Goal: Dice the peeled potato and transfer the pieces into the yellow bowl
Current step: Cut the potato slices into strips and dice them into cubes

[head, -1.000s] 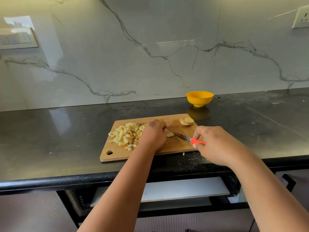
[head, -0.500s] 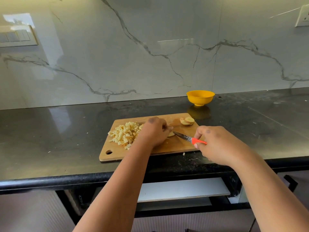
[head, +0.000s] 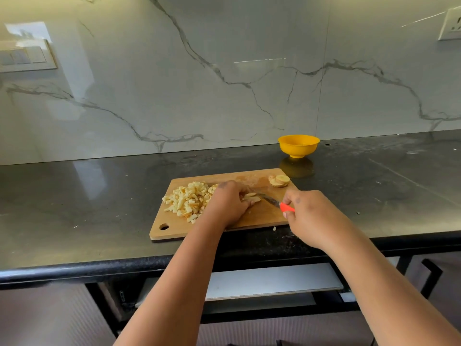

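Observation:
A wooden cutting board (head: 262, 216) lies on the black counter. A heap of diced potato (head: 187, 201) covers its left half. My left hand (head: 228, 203) curls over a few potato strips (head: 250, 196) at the board's middle and holds them down. My right hand (head: 309, 216) grips the red handle of a small knife (head: 273, 202), whose blade points left and meets the strips. A few potato slices (head: 279, 180) are stacked at the board's far right corner. The yellow bowl (head: 298, 145) stands behind the board near the wall; I see nothing inside it.
The counter's front edge (head: 99, 268) runs just below the board. A marble wall (head: 224, 71) backs the counter, with a switch plate (head: 25, 56) at left and a socket (head: 450, 24) at upper right. A small potato crumb (head: 274, 228) lies by the board's near edge.
The knife blade has shifted slightly left into the strips under my left hand. Both hands stay in nearly the same place; the camera view has moved a little.

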A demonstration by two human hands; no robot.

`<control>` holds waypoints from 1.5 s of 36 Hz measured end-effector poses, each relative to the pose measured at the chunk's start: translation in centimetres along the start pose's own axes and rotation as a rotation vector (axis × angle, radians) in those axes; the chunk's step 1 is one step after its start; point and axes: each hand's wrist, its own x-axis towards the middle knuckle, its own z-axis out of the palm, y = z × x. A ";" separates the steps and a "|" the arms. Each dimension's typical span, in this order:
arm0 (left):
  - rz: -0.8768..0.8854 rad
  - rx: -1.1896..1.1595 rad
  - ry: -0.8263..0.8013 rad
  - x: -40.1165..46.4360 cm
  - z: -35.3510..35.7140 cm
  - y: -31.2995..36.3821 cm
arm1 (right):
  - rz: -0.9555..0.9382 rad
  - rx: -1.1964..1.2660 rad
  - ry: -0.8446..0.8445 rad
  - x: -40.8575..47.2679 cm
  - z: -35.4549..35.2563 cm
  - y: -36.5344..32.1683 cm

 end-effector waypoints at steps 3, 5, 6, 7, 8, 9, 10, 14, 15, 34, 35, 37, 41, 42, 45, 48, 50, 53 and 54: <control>-0.009 -0.012 -0.009 0.0 0.1 0.0 | -0.022 0.022 -0.036 -0.1 0.1 -0.1; -0.009 -0.016 -0.009 0.1 0.2 0.0 | -0.035 0.027 -0.055 -0.2 -0.2 -0.1; -0.003 -0.013 -0.008 0.2 0.2 0.0 | -0.040 0.027 -0.063 -0.3 -0.5 0.0; 0.006 -0.007 -0.009 0.2 0.1 0.0 | -0.045 0.025 -0.067 -0.4 -0.7 0.1; 0.015 0.001 -0.012 0.2 0.1 0.1 | -0.048 0.021 -0.067 -0.5 -0.9 0.2; 0.023 0.009 -0.017 0.1 0.1 0.1 | -0.047 0.017 -0.063 -0.6 -1.0 0.1; 0.028 0.015 -0.021 0.0 0.1 0.1 | -0.039 0.017 -0.052 -0.6 -1.0 0.1; 0.056 0.028 0.000 -0.2 0.5 0.1 | 0.013 0.038 0.043 -0.4 -1.0 -0.5; 0.060 0.041 0.007 -0.3 0.7 0.2 | 0.015 0.052 0.059 -0.4 -1.0 -0.7; 0.043 0.004 0.062 -0.1 1.3 0.3 | 0.090 -0.039 -0.110 -2.9 -3.4 -2.6; 0.038 -0.002 0.067 -0.2 1.3 0.3 | 0.084 -0.041 -0.114 -3.2 -3.9 -2.2; 0.042 -0.010 0.091 -0.5 1.2 0.3 | 0.050 -0.015 -0.063 -3.4 -4.3 -1.6; 0.039 -0.009 0.116 -1.1 0.9 0.3 | 0.030 0.040 0.105 -2.5 -3.5 -1.6; 0.035 -0.008 0.117 -1.3 0.9 0.3 | 0.027 0.051 0.128 -2.2 -3.0 -1.8; 0.039 -0.005 0.109 -1.9 1.3 0.2 | 0.031 0.065 0.100 -1.5 -1.6 -2.4; 0.023 0.008 0.072 -2.0 1.8 0.2 | 0.043 0.074 0.073 -1.5 -0.6 -3.0; 0.023 0.012 0.060 -1.8 1.9 0.2 | 0.060 0.082 0.084 -1.5 0.0 -3.2; 0.029 0.034 0.048 -1.7 1.8 0.4 | 0.069 0.060 0.054 -1.3 0.7 -4.0; 0.026 0.038 0.039 -1.7 1.7 0.4 | 0.065 0.055 0.037 -1.3 0.8 -4.3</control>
